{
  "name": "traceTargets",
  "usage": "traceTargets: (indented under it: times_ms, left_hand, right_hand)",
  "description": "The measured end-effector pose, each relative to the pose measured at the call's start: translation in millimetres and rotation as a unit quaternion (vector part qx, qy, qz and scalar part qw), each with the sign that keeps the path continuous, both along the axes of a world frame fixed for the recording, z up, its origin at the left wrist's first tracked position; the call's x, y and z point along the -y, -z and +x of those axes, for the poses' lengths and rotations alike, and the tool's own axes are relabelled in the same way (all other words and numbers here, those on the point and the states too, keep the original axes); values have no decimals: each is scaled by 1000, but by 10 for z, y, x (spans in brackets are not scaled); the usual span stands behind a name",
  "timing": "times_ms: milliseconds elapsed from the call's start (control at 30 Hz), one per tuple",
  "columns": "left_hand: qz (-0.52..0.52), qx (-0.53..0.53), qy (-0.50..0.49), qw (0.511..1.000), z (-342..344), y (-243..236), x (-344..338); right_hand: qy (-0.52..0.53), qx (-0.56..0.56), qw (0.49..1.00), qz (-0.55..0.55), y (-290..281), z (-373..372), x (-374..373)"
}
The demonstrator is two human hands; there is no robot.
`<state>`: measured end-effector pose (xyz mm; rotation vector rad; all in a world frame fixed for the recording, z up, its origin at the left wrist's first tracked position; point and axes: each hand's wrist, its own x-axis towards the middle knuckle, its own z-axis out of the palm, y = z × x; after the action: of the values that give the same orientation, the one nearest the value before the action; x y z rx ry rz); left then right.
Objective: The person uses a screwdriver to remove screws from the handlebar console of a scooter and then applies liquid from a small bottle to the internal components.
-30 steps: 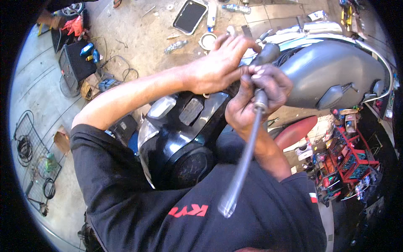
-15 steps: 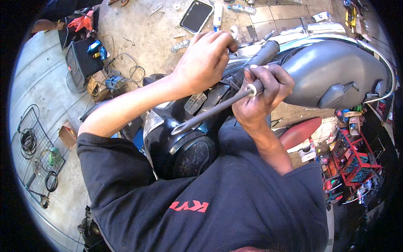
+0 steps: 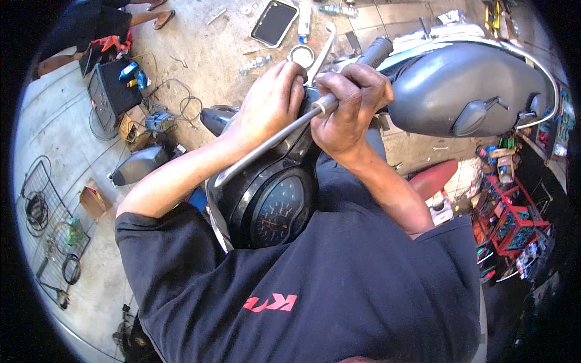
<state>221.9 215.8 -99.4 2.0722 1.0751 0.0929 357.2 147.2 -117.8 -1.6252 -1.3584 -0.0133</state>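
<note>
While the right hand (image 3: 348,106) has its grip closed tight around the socket end of a long metal wrench (image 3: 272,140), the handle slants down-left across the scooter's speedometer housing (image 3: 272,209). Just beside it, the left hand (image 3: 269,103) presses curled fingers onto the handlebar cover, hiding the fastener. A grey scooter body panel (image 3: 460,91) sits right, tools scattered on the floor (image 3: 200,54).

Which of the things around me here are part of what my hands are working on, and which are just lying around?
In hand:
- left hand on the scooter's handlebar head
- right hand gripping the long metal tool
- speedometer housing
- handlebar grip

Lying about:
- dark tray on the floor
- red crates
- wire rack
- grey side panel
</note>
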Motion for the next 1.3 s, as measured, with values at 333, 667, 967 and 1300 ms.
traceTargets:
  times_ms: [333, 667, 967, 1300]
  left_hand:
    - [-157, -2, -17, 987, -510, -345, 141]
    - [-214, -33, -63, 974, -509, -317, 83]
    - [-233, -67, -85, 966, -504, -308, 71]
    - [-234, -43, -99, 966, -457, -419, 43]
  right_hand:
    - [-96, -391, 840, -364, -741, 940, 241]
    - [-391, -538, 735, -135, -1373, 169, -573]
    - [-286, -539, 763, -212, -769, -116, -610]
    - [-274, -569, 744, -220, -595, 77, -542]
